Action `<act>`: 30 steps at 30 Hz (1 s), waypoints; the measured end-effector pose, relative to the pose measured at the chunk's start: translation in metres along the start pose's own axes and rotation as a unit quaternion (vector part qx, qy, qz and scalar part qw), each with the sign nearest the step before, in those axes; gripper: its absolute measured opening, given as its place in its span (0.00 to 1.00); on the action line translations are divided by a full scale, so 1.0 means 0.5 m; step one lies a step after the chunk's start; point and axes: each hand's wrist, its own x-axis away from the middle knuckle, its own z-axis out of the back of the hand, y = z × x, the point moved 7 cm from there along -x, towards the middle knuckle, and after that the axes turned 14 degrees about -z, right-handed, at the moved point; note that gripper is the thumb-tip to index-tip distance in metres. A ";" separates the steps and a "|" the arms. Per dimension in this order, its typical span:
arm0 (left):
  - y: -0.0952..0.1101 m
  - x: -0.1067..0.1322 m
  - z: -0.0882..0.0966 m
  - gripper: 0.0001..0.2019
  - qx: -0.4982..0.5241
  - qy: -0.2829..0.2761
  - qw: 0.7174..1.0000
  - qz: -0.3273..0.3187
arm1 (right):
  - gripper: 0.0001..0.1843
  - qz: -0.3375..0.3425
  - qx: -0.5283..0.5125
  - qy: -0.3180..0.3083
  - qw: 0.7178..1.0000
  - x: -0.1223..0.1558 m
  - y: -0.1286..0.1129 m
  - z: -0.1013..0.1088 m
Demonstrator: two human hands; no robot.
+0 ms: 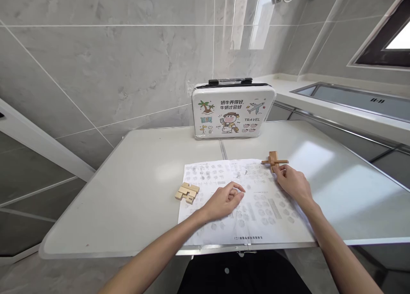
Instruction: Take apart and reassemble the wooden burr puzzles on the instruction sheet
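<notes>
A printed instruction sheet lies flat on the white table. My left hand rests on the sheet with its fingers loosely curled and nothing visible in them. My right hand rests near the sheet's upper right corner, its fingertips touching a wooden cross-shaped puzzle assembly that stands on the paper's edge. A small pile of loose wooden puzzle pieces lies just off the sheet's left edge, a short way left of my left hand.
A white case with cartoon travel pictures stands upright at the table's back, against the grey tiled wall. A counter with a sunken sink runs along the right. The table's front edge is close to my body.
</notes>
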 end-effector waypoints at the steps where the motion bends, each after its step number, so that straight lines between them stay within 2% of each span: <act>1: 0.000 0.000 0.000 0.19 -0.002 0.001 1.000 0.001 | 0.21 -0.001 0.001 0.004 1.000 -0.001 0.001 0.001; 6: 0.000 0.001 0.002 0.19 -0.015 -0.001 1.000 0.002 | 0.23 -0.003 -0.010 0.005 1.000 0.016 0.008 0.012; 10: 0.002 0.000 0.003 0.18 -0.032 -0.006 0.999 -0.002 | 0.23 0.019 -0.074 0.013 0.997 0.084 0.020 0.033; 12: 0.006 0.000 0.001 0.17 -0.054 -0.014 0.998 -0.011 | 0.23 0.066 -0.136 -0.025 0.988 0.136 0.017 0.033; 15: 0.020 0.004 0.000 0.15 -0.127 -0.048 0.990 -0.043 | 0.23 0.112 -0.218 -0.127 0.961 0.212 0.015 0.012; 18: 0.050 0.019 0.013 0.14 -0.241 -0.087 0.960 -0.116 | 0.22 0.128 -0.253 -0.152 0.947 0.255 0.022 -0.003; 20: 0.072 0.039 0.042 0.12 -0.307 -0.085 0.933 -0.165 | 0.21 0.135 -0.262 -0.137 0.946 0.265 0.028 -0.006; 22: 0.086 0.064 0.090 0.12 -0.352 -0.055 0.917 -0.181 | 0.19 0.141 -0.263 -0.119 0.947 0.267 0.032 -0.007; 25: 0.089 0.107 0.172 0.18 -0.406 -0.025 0.900 -0.159 | 0.18 0.149 -0.256 -0.109 0.949 0.267 0.033 -0.008; 28: 0.071 0.149 0.240 0.31 -0.431 -0.028 0.896 -0.105 | 0.17 0.155 -0.249 -0.101 0.951 0.268 0.032 -0.008; 30: 0.053 0.172 0.275 0.34 -0.438 -0.032 0.896 -0.062 | 0.17 0.157 -0.248 -0.096 0.951 0.269 0.032 -0.008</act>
